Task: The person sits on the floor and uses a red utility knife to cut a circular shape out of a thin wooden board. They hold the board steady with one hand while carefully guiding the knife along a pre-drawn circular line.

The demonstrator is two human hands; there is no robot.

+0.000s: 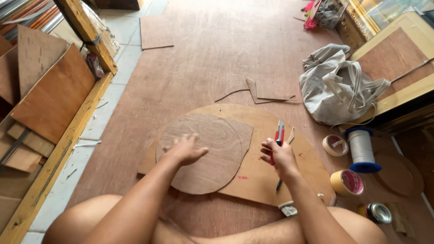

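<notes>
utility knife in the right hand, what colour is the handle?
Red, with a grey metal blade rail; the utility knife shows best in the head view.

Disc on board, tapes at right
The disc [201, 151] lies on the board [262, 176]; spool [362, 151], tape rolls [347, 182] right; bag [337, 88] far right.

So here's what we can see of ourselves from the head cam: two bare forearms, no sleeves anywhere in view, running in from the bottom edge. Our left hand [184, 150] has nothing on it, no glove, ring or watch, and our right hand [279, 156] is the same deal, plain with a bare wrist. Down at the bottom our knees and thighs are bare too. No clothing actually shows in the shot, so we can't say what we're wearing.
</notes>
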